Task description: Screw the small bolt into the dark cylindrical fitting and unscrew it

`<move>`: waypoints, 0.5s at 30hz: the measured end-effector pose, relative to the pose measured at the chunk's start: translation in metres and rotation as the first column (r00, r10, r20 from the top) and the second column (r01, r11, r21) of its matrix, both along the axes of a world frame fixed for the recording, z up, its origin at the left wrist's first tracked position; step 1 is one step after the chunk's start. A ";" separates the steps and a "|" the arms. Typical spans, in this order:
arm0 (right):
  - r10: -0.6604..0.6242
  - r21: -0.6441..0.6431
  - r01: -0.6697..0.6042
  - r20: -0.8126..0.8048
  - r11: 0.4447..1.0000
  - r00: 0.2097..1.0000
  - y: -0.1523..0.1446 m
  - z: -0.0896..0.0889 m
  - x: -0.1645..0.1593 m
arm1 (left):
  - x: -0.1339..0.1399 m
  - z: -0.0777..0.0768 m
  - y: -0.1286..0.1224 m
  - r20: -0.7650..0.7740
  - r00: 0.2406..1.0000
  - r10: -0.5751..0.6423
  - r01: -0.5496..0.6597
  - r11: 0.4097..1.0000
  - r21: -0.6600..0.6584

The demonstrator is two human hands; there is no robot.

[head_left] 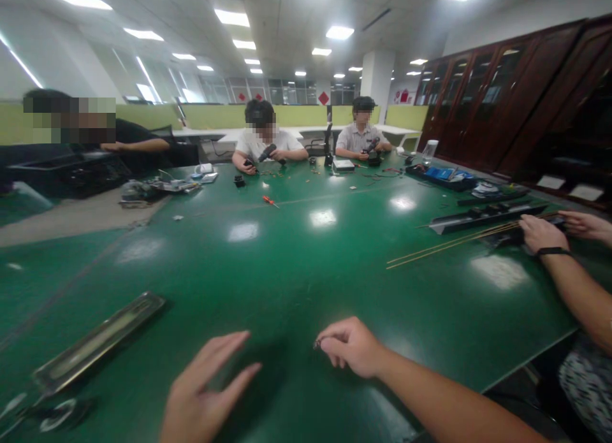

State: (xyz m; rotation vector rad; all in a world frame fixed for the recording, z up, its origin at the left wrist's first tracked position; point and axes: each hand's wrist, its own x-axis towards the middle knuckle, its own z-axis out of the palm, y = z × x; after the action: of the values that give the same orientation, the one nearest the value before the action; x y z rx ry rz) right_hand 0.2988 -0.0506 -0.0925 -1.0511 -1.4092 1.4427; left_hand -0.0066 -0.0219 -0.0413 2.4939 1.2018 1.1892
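My right hand (351, 347) pinches a small dark metallic piece (316, 345) between thumb and fingertips, just above the green tabletop (287, 264). The piece is too small to name. To its left, my left hand (205, 385) is held with thumb and fingers apart and nothing between them. A long narrow clear-topped case (100, 341) lies on the table beyond and left of my left hand. Near the bottom left corner is a blurred round pale ring-shaped item (60, 414).
At right, another person's hands (545, 232) hold thin brass-coloured rods (430, 248) beside a metal channel (478, 217). Two people across the table handle dark tools; one more person sits at far left. A red screwdriver (270, 201) and electronic parts (162, 187) lie farther off.
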 end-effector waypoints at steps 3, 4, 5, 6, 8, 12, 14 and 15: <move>0.054 0.030 -0.053 -0.025 0.998 0.998 0.006 0.000 -0.011 | 0.067 0.000 0.001 0.072 0.953 -0.295 0.300 0.950 -0.081; 0.062 0.034 -0.061 -0.028 0.998 0.998 0.008 0.001 -0.012 | 0.083 -0.001 0.001 0.126 0.932 -0.338 0.352 0.930 -0.103; 0.065 0.037 -0.064 -0.029 0.997 0.997 0.009 0.001 -0.013 | 0.096 -0.002 0.000 0.173 0.919 -0.355 0.376 0.919 -0.115; 0.064 0.037 -0.063 -0.031 0.997 0.997 0.010 0.001 -0.013 | 0.106 -0.005 0.000 0.204 0.913 -0.354 0.383 0.915 -0.125; 0.056 0.037 -0.054 -0.034 0.998 0.998 0.011 0.002 -0.012 | 0.115 -0.009 -0.002 0.221 0.920 -0.323 0.358 0.924 -0.138; 0.058 0.039 -0.057 -0.026 0.998 0.998 0.010 0.001 -0.012 | 0.099 -0.011 -0.003 0.196 0.951 -0.240 0.271 0.951 -0.151; 0.060 0.036 -0.059 -0.019 0.998 0.998 0.009 0.001 -0.014 | 0.074 -0.004 -0.001 0.183 0.979 -0.089 0.110 0.988 -0.109; 0.058 0.034 -0.058 -0.016 0.998 0.998 0.009 0.001 -0.014 | 0.057 0.003 0.001 0.171 0.985 0.005 0.008 0.997 -0.073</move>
State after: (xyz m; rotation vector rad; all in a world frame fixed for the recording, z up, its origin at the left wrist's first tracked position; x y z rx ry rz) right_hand 0.2846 -0.0420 -0.0917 -0.9823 -1.4576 1.4613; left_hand 0.0505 -0.0207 -0.0386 2.2869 1.1766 1.3036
